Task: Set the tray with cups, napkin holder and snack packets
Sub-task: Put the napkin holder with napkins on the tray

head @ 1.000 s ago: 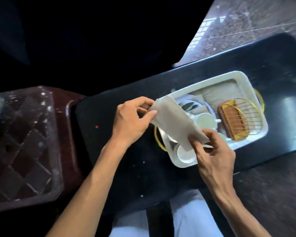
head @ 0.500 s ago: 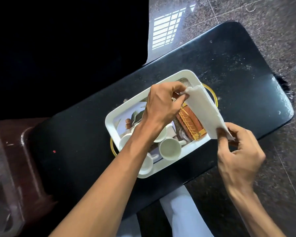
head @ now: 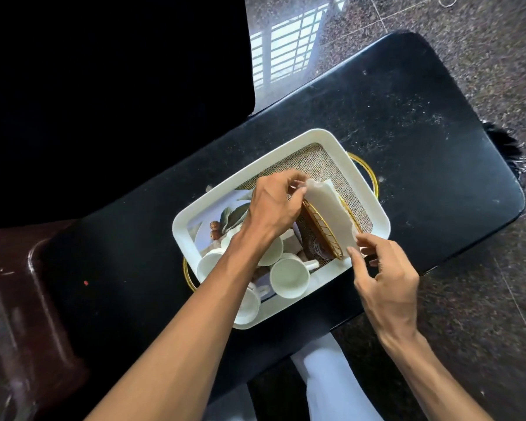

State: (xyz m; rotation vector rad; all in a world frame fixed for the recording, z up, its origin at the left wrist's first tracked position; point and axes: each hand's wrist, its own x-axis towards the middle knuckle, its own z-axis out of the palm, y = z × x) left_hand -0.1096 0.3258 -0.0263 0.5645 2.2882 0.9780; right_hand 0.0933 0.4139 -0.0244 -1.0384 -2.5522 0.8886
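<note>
A white tray [head: 368,189] with gold handles sits on the black table [head: 407,123]. Several white cups [head: 289,278] stand in its near-left part. At the tray's right end a gold wire napkin holder [head: 321,231] stands upright, and a folded white napkin [head: 328,212] sits between its wire sides. My left hand [head: 272,206] pinches the napkin's far top corner. My right hand [head: 383,279] pinches its near lower corner at the tray's rim. No snack packets are visible.
A dark red-brown piece of furniture [head: 16,299] stands at the left with a clear plastic item on it. The speckled stone floor [head: 483,41] surrounds the table. My white trouser leg [head: 328,381] shows below the table's near edge.
Both hands carried the napkin from above the cups rightward and lowered it into the wire holder. The camera view shifted right, so the tray now sits in mid-frame.
</note>
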